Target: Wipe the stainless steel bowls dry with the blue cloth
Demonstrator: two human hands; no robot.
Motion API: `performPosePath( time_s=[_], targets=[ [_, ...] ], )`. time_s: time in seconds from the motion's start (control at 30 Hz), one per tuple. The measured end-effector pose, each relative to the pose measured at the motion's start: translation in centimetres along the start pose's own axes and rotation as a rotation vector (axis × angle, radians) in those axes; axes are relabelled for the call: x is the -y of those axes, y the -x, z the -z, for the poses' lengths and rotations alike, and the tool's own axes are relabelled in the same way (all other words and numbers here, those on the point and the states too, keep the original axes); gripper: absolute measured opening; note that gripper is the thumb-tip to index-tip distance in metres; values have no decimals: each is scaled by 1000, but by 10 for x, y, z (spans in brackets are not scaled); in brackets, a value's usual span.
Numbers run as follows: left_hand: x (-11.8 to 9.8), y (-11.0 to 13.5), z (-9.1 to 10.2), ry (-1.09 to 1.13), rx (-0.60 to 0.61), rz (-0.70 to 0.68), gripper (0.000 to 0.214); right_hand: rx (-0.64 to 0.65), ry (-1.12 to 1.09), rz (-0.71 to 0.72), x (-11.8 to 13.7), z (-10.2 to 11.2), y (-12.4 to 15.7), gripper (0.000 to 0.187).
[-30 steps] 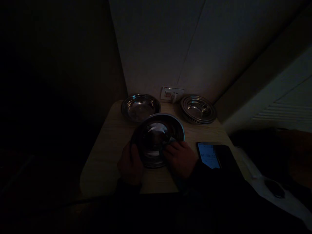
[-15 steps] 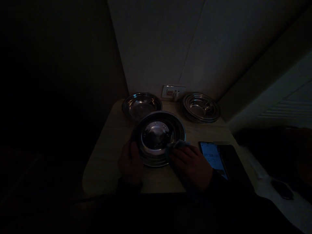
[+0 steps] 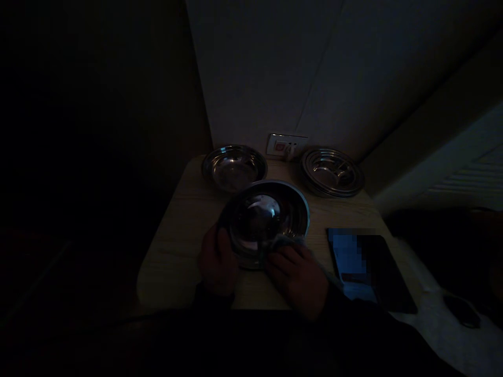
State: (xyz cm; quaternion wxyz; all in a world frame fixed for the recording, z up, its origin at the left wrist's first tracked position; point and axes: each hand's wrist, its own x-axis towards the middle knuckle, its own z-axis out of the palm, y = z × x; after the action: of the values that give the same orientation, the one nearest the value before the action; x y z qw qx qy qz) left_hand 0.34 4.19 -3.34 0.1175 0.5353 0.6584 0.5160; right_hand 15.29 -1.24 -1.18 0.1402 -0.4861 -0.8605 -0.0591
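The metal bowl is at the centre of the tabletop, with its opening facing up; whether its base touches the surface cannot be told. The left hand grips the near-left rim, thumb uppermost. The right hand, apart from the left, clamps a cloth against the near-right rim. A second bowl stands at the rear left, and a stack of metal dishes at the rear right. A lit phone lies beyond the right hand
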Motion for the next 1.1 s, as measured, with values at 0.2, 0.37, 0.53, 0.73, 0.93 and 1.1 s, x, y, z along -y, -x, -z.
performPosePath(
  time_s=[0.2,0.37,0.53,0.73,0.93,1.1],
  targets=[
    [5,-1,3,-33,-32,20,26,-15,-159,-110,25,-14,-22,16],
    [4,1,3,-25,-29,-21,28,133,2,18,-11,6,-4,18],
    [2,4,1,-49,-44,-63,29,172,-18,-26,-4,2,-12,18],
    [5,3,2,-94,-76,-75,27,219,-47,14,-2,4,-18,21],
    [1,5,0,-73,-65,-117,27,267,38,14,-10,10,-10,14],
    [4,4,2,-125,-81,-72,28,170,-57,-22,7,-3,-19,18]
  ],
)
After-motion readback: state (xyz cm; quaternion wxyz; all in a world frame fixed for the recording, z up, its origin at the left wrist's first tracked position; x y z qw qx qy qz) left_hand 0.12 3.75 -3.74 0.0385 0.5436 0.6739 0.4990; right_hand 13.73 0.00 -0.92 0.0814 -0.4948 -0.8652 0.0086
